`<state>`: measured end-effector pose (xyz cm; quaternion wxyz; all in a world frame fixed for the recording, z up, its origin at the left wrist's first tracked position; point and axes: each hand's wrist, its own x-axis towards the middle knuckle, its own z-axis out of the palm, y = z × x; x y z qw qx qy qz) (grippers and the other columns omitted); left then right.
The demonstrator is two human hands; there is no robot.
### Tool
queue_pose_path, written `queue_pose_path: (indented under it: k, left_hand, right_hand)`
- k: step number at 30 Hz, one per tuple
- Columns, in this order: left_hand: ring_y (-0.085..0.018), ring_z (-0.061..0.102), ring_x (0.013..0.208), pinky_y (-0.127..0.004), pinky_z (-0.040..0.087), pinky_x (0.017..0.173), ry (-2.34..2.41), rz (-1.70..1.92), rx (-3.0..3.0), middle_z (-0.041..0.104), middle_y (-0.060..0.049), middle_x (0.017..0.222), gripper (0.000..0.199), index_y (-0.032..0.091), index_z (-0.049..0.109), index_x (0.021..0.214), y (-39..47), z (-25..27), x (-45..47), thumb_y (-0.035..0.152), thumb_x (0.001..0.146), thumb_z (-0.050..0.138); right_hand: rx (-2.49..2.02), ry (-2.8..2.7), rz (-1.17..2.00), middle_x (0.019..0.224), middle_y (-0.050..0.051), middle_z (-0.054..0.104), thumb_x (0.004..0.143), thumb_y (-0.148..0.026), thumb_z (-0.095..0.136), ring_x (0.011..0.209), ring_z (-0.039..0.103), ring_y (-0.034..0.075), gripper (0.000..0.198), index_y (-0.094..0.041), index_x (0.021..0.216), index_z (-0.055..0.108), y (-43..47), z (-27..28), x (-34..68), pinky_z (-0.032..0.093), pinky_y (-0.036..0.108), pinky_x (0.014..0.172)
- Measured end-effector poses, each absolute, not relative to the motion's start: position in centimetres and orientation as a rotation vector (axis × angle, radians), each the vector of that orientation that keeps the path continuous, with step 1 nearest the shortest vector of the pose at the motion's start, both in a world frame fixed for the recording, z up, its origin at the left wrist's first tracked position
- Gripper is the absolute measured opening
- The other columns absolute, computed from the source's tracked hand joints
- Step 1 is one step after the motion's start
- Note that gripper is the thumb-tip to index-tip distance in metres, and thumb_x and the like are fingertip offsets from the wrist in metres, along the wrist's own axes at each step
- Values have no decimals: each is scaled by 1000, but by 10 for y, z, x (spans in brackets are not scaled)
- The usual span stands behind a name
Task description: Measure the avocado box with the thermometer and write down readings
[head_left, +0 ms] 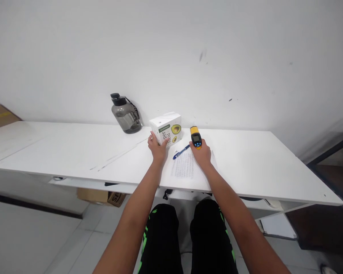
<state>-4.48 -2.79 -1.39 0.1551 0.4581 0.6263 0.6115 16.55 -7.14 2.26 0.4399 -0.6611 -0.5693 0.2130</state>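
Gripping the white box [166, 128] from one side, your left hand [157, 149] is half curled around its lower left corner; I cannot tell whether the base bears fully on the desk [246, 163] behind. With only that hold, the box could tip or slide if your grip loosens. Just right of the box, your right hand [202, 153] is wrapped around a yellow-and-black handheld meter [196, 139], its nose toward the wall [171, 57]. A low sweep of that hand could roll the blue pen [181, 152] or drag the written sheet [185, 173], both nearer you than the box. Swinging the box left might knock the grey bottle [127, 117].

The white desktop carries dark streaks left of the box, and the wall beyond has a few scuffs. Well left of the box sits a cardboard carton [0, 116]; another carton [100, 196] shows lower down, beneath the desk, above pale floor tiles [85, 251].
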Motion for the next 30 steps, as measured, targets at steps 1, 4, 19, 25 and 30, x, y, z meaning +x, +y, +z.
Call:
queue_pose_path:
  k: [1, 4, 19, 25, 30]
  left_hand:
    - [-34, 23, 154, -47, 22, 127, 1795, 1754, 1308, 29, -12, 161, 99, 29, 28, 162, -28, -14, -44, 44, 79, 78]
    - [-34, 23, 154, -47, 21, 127, 1812, 1749, 1299, 29, -12, 162, 96, 29, 30, 162, -28, -13, -43, 45, 79, 77]
    - [-34, 21, 154, -48, 19, 128, 1825, 1720, 1300, 34, -15, 157, 98, 25, 26, 163, -32, -8, -40, 44, 81, 76]
    - [-35, 23, 153, -49, 21, 127, 1818, 1721, 1290, 35, -14, 155, 99, 26, 25, 163, -33, -8, -40, 44, 81, 76]
    - [-35, 22, 153, -48, 21, 127, 1836, 1708, 1283, 36, -14, 155, 99, 28, 25, 163, -32, -9, -40, 45, 80, 77]
  right_hand:
    - [-1642, -1414, 526, 87, 3, 73, 87, -57, 63, 81, 67, 25, 36, -27, 107, 62, -71, 22, 166, 47, 32, 70]
    - [-1645, -1416, 528, 87, 4, 73, 87, -57, 63, 82, 67, 25, 35, -27, 107, 62, -71, 22, 166, 47, 33, 70]
    - [-1522, -1434, 575, 109, 7, 72, 85, -45, 61, 90, 68, 27, 52, -26, 131, 45, -71, 19, 166, 48, 35, 74]
    - [-1728, -1490, 328, 121, 14, 68, 84, -31, 59, 103, 64, 30, 49, -20, 131, 48, -62, 20, 181, 42, 40, 86]
    - [-1832, -1648, 57, 115, 15, 71, 92, -32, 58, 103, 63, 30, 45, -20, 135, 57, -56, 16, 193, 33, 44, 92]
